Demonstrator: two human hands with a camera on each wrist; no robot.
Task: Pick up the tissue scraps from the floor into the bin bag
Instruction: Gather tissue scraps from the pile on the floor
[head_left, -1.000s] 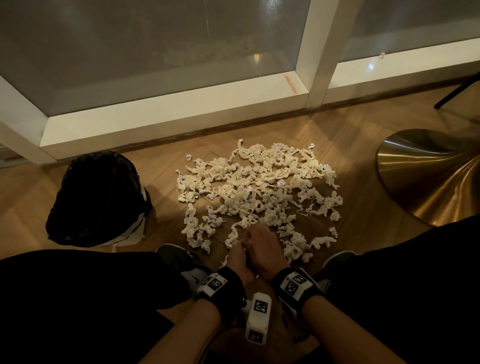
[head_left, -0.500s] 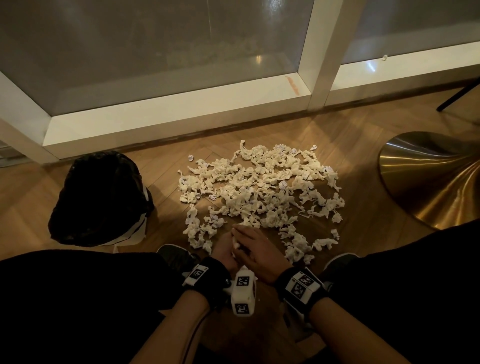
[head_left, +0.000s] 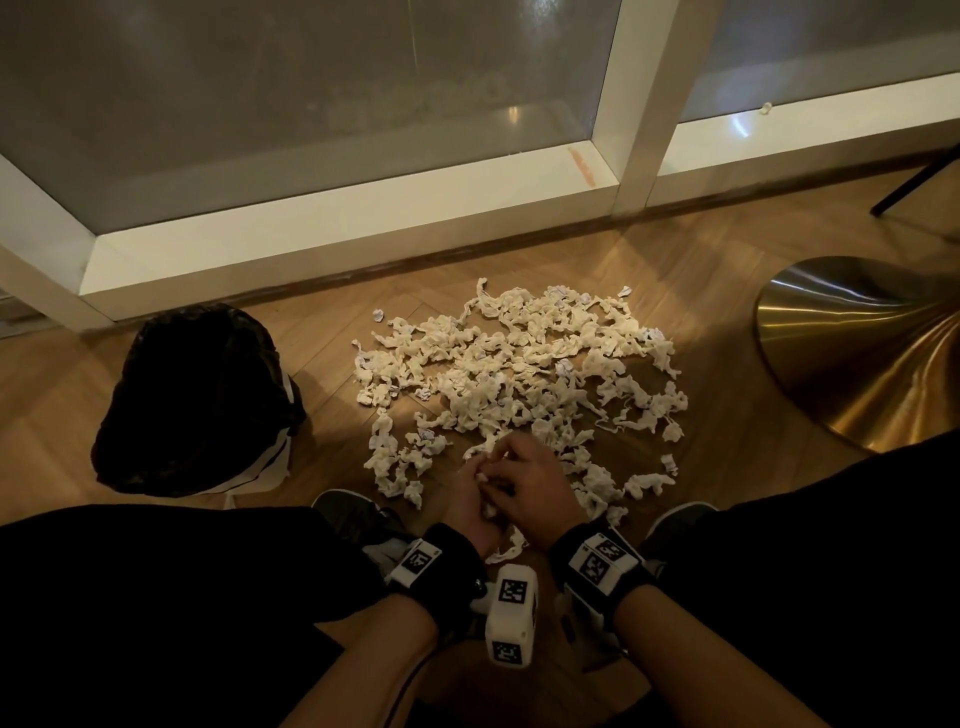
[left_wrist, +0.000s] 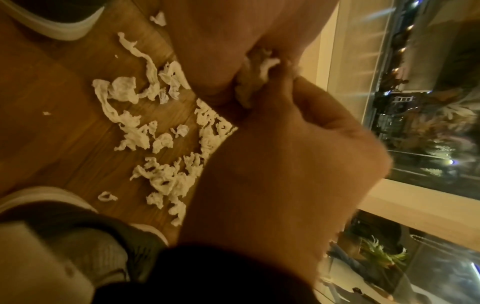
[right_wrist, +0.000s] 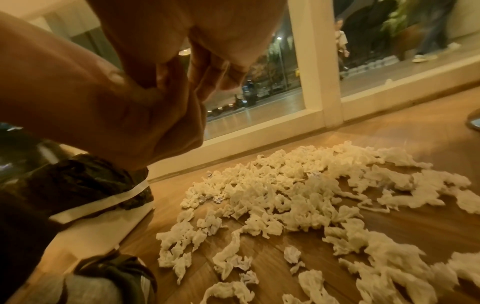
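Both hands meet at the near edge of the tissue scraps (head_left: 519, 374) spread on the wooden floor (head_left: 717, 291). The left hand (head_left: 470, 512) and right hand (head_left: 535, 486) each have their grip clamped on a shared wad of tissue (left_wrist: 255, 67). The black bin bag (head_left: 197, 400) stands left of the pile, apart from it.

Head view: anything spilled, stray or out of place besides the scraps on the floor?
Yes. One scrap sits up on the white window ledge, apart from the floor pile. An orange smear marks the ledge near the post. Both hands already pinch tissue at the pile's near edge.
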